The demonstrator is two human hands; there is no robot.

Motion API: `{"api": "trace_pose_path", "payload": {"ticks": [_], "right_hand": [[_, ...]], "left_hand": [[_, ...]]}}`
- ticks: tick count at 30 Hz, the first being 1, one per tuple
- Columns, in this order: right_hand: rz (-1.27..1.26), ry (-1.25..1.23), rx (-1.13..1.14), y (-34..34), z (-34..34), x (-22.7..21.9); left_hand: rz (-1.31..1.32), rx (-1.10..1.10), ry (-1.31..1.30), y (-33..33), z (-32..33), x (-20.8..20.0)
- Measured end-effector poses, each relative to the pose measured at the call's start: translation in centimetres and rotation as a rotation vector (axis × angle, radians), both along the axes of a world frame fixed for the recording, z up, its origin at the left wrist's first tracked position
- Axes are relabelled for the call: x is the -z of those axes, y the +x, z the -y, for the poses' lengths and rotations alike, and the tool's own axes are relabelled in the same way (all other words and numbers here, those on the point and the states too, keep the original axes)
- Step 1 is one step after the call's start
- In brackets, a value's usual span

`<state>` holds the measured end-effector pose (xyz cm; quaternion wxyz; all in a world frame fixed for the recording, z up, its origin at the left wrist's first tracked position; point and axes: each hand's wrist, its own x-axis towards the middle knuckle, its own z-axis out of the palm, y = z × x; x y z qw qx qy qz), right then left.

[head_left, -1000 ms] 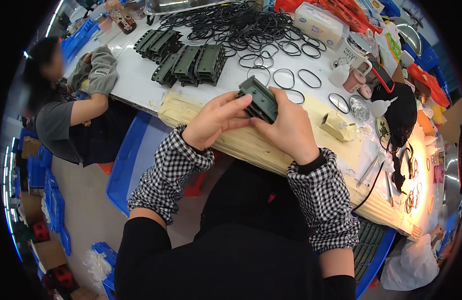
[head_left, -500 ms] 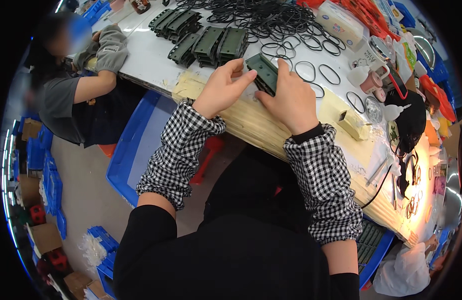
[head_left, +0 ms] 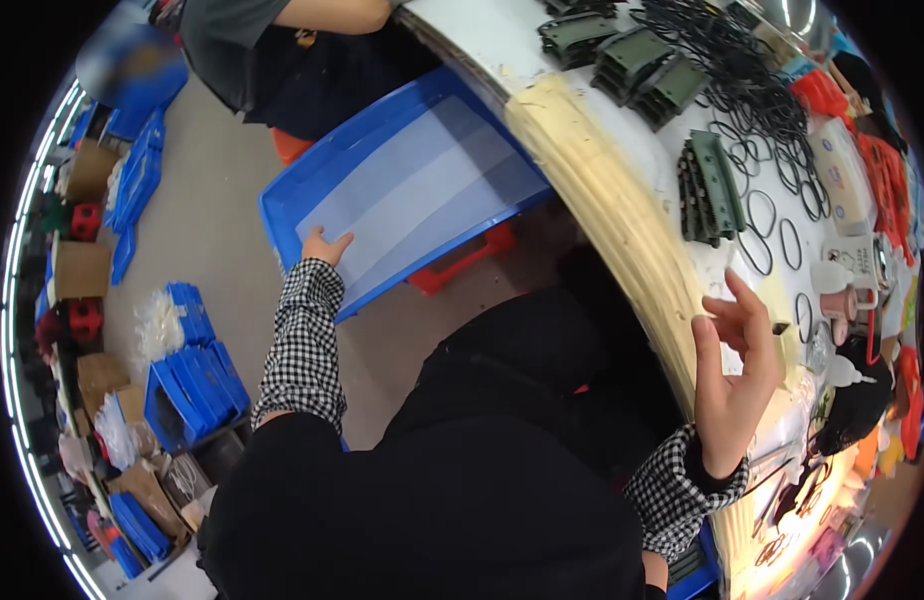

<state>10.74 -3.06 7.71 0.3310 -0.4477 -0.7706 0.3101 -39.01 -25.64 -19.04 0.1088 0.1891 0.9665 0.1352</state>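
My left hand (head_left: 325, 246) reaches to the near left side of a shallow blue tray (head_left: 304, 190), thumb and fingers apart, with nothing seen in it. Whether it touches the tray's wall I cannot tell. The tray has a whitish-grey bottom and sits beside the table. My right hand (head_left: 739, 375) is over the table's near edge, empty, its fingers loosely bent and apart. Beyond it on the table stands a stack of dark green channel-shaped parts (head_left: 720, 185). More stacks of such green parts (head_left: 632, 65) stand farther back.
Black rubber bands (head_left: 722, 60) are heaped on the table (head_left: 472, 30), with loose ones nearer. Yellowish padding (head_left: 592, 160) covers its edge. A red stool (head_left: 462, 258) is below the blue tray. A co-worker's arm (head_left: 332, 12) shows at the top. Blue crates (head_left: 197, 390) stand at left.
My left hand has gone from the table down to the blue tray. My right hand has left the green parts, which now stand on the table. The view has turned left.
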Motion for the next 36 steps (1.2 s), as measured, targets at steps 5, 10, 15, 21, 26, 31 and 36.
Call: {"api": "trace_pose_path", "payload": {"ticks": [5, 10, 15, 21, 26, 31, 36], "right_hand": [[0.026, -0.009, -0.019, -0.1, 1.3, 0.8], [0.067, -0.025, -0.034, 0.6, 2.8, 1.1], [0.093, -0.055, -0.014, 2.4, 3.6, 1.9], [0.056, -0.103, -0.09, 1.5, 3.6, 2.1], [0.012, -0.095, -0.28, 0.0, 3.1, 2.7], [0.025, -0.152, -0.439, -0.3, 3.5, 4.3], [0.08, -0.228, -0.525, -0.1, 3.9, 6.2]], "left_hand": [[0.214, -0.287, -0.223, -0.8, 0.5, 1.0], [0.323, -0.58, -0.398, 2.9, -2.5, 1.5], [0.325, -0.575, -0.192, 3.1, -2.8, 2.7], [0.483, -0.229, 0.646, -2.8, 1.5, 5.0], [0.365, -0.415, 1.021, -4.1, 6.7, -6.6], [0.208, -0.666, 1.183, -0.1, 13.6, -8.3], [0.517, -0.81, 1.239, 5.7, 13.3, -3.4]]}}
